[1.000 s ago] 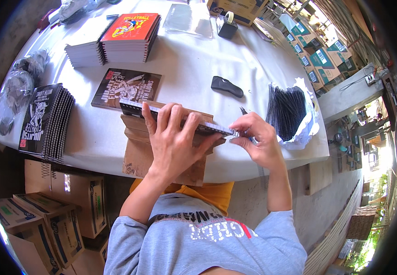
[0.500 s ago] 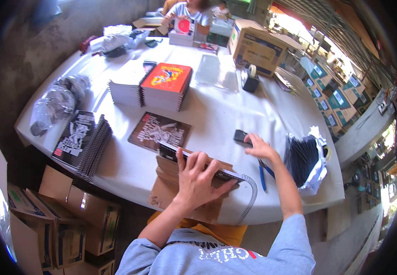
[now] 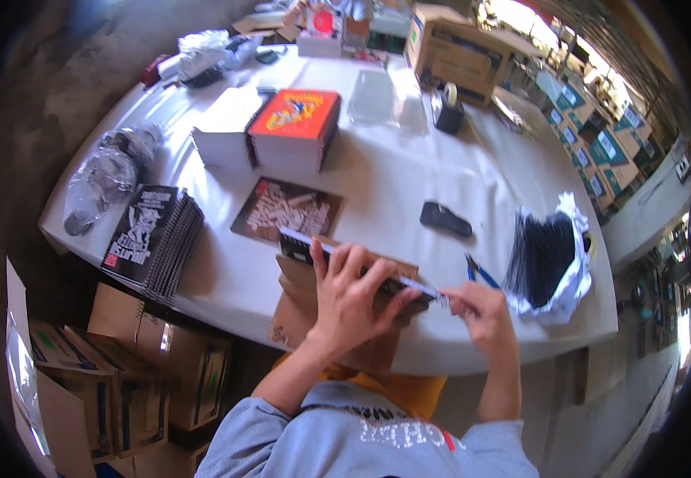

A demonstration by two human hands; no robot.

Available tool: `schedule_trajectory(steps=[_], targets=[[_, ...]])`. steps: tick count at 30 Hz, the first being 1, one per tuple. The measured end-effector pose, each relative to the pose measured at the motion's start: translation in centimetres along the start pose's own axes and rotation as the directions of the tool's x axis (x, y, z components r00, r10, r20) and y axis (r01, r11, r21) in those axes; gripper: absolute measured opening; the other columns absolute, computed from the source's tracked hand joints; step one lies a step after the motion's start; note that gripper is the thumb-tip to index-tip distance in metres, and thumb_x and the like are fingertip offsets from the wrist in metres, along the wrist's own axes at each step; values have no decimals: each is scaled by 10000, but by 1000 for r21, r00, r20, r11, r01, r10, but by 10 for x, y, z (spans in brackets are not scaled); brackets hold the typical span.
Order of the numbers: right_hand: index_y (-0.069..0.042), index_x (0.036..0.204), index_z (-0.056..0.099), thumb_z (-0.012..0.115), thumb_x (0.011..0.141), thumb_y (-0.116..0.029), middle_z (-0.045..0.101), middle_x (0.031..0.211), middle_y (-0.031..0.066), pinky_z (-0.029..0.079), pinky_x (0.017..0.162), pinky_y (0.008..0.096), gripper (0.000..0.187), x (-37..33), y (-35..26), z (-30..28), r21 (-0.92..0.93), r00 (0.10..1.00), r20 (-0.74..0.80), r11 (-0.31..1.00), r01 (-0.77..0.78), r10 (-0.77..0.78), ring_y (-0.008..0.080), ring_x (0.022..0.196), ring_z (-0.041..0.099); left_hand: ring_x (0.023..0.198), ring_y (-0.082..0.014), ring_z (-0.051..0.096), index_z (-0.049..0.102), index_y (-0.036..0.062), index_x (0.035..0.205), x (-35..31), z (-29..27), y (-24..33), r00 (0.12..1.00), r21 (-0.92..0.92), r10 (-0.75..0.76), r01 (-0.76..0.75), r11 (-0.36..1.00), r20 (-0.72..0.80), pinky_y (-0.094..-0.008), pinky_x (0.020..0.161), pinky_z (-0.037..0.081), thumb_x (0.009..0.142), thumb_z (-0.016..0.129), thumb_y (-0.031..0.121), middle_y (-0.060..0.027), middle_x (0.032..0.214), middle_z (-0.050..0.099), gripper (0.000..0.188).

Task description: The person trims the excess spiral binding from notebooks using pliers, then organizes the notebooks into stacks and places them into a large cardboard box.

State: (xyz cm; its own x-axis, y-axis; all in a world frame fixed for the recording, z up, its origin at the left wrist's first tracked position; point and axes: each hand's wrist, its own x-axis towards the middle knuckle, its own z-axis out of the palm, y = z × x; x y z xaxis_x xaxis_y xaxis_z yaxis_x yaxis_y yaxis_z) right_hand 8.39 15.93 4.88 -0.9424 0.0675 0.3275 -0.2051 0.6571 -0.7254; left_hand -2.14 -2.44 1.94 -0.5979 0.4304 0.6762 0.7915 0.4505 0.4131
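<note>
My left hand (image 3: 349,299) is closed around a dark-covered notebook (image 3: 301,248) that stands on its edge over a piece of brown cardboard (image 3: 294,307). At the notebook's right end, my right hand (image 3: 485,315) pinches the end of a spiral binding coil (image 3: 443,299); most of the coil is hidden by the fingers. Just past the notebook lies a separate brown cover sheet (image 3: 287,211). A black oblong tool (image 3: 446,218) rests beyond my right hand, and blue-handled pliers (image 3: 482,273) lie close to that hand.
A bag of black coils (image 3: 538,259) stands at right. Bound black notebooks (image 3: 142,239) and plastic-wrapped coils (image 3: 110,175) are at left. Farther off are an orange-covered notebook stack (image 3: 294,119), a tape dispenser (image 3: 447,111) and a carton (image 3: 457,60). Another person works at the far edge.
My right hand has left the black tool and come down to the notebook's right end, where it now pinches the coil that hung loose. My left hand keeps its hold.
</note>
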Motion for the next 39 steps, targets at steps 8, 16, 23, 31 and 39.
schedule_trajectory(steps=[8, 16, 23, 31, 39], targets=[[-29, 1151, 542, 393, 956, -162, 625, 842, 51, 466, 606, 242, 279, 62, 38, -45, 205, 793, 583, 913, -352, 176, 128, 693, 606, 995, -297, 454, 589, 105, 823, -8, 0, 0, 999, 56, 20, -22, 998, 24, -557, 1039, 103, 714, 691, 450, -99, 895, 472, 376], [-144, 1032, 512, 580, 718, -138, 570, 1086, 84, 416, 877, 444, 321, 98, 193, 29, -748, 982, 58, 659, -74, 177, 291, 1089, 504, 1010, -286, 447, 564, 68, 801, -8, 9, -1, 997, 99, -3, 10, 995, -73, -551, 1043, 106, 611, 733, 545, -105, 925, 465, 540], [35, 1101, 588, 520, 746, 81, 643, 1005, 165, 479, 883, 371, 364, 84, 95, -13, 761, 962, -264, 628, 166, 66, 231, 942, 630, 1047, -291, 436, 564, 62, 821, -7, 14, 1, 997, 63, -33, 37, 997, -64, -541, 1053, 72, 599, 738, 541, -118, 952, 470, 556], [-24, 903, 708, 665, 710, 51, 676, 937, 169, 509, 844, 365, 211, 56, 73, -3, 814, 897, 52, 539, 217, -440, 295, 931, 648, 1056, -289, 444, 558, 65, 791, -12, 14, 3, 996, 104, -32, 40, 994, -82, -542, 1054, 72, 611, 726, 573, -114, 938, 484, 565], [-32, 813, 719, 705, 586, 134, 690, 830, 112, 523, 741, 308, 282, 73, 57, -9, 777, 859, 158, 598, 197, -488, 209, 789, 661, 1052, -299, 446, 562, 81, 797, -15, 9, 1, 999, 100, -30, 33, 994, -38, -543, 1048, 87, 622, 732, 524, -120, 941, 496, 506]])
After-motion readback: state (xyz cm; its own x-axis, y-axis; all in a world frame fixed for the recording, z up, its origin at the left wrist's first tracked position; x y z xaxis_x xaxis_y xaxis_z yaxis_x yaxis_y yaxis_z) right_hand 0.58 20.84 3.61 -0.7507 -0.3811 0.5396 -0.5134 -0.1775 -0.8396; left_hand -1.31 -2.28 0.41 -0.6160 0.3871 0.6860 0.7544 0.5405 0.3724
